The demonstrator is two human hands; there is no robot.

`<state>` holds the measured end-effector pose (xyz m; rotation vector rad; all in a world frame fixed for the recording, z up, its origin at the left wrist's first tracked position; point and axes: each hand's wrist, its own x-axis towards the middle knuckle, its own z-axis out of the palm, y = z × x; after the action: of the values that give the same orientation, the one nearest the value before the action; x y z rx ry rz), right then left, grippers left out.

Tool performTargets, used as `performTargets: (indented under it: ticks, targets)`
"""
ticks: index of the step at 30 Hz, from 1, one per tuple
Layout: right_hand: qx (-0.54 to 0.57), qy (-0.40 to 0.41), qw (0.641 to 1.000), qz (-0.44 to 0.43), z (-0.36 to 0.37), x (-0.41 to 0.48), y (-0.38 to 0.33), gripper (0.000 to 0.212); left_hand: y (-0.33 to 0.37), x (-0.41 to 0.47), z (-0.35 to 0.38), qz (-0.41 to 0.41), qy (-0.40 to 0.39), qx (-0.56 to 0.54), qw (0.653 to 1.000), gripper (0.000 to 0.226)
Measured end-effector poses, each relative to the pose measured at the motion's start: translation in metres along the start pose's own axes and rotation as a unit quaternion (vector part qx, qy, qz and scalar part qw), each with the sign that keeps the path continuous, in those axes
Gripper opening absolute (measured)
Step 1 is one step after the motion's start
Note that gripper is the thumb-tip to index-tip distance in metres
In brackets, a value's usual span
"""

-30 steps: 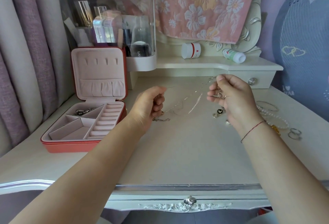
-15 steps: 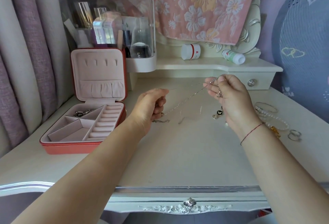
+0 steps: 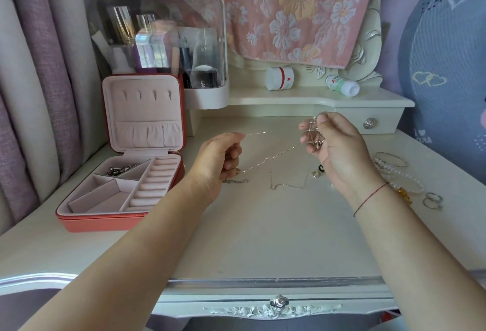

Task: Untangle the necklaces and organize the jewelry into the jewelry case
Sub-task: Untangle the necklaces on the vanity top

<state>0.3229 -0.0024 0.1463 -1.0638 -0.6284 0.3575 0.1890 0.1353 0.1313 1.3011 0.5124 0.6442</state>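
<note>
Left hand [image 3: 219, 163] pinches the chain [image 3: 273, 156]. Right hand [image 3: 340, 153] grips the tangle [image 3: 313, 134]. Both are raised over the table [image 3: 263, 238], with strands stretched between them. My judgement: slacken the pull, tease loops out at the tangle, and never yank. The case [image 3: 105, 223] sits open at left, well apart.

Clear-lidded white plastic cosmetics box [image 3: 207, 96] sitting back-left on cream carved dressing table [image 3: 263, 238], bottles inside. Pink floral towel [image 3: 289, 10] hanging behind. White round jar w/ red band [image 3: 278, 78] & white-green bottle [image 3: 342, 85] lying on raised shelf [image 3: 302, 99]. Mauve curtains [image 3: 39, 81] hanging at left.
</note>
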Motion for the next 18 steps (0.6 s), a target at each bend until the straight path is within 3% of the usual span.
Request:
performTargets:
  ticks: [4, 8, 14, 18]
  targets:
    - [-0.128, 0.009, 0.991, -0.031, -0.002, -0.001, 0.003, 0.021, 0.000, 0.000, 0.000, 0.007, 0.007, -0.009, 1.000, 0.027]
    - [-0.269, 0.036, 0.958, -0.096, -0.009, 0.002, 0.008, 0.020, 0.003, -0.001, -0.001, 0.025, 0.033, 0.006, 0.999, 0.029]
    - [-0.316, 0.100, 0.928, -0.171, -0.012, 0.002, 0.007, 0.010, 0.004, -0.005, 0.002, 0.027, 0.042, 0.075, 0.996, 0.034]
    - [-0.297, 0.087, 0.935, -0.172, -0.013, 0.001, 0.005, 0.012, 0.004, -0.007, 0.006, 0.022, 0.047, 0.125, 0.991, 0.035]
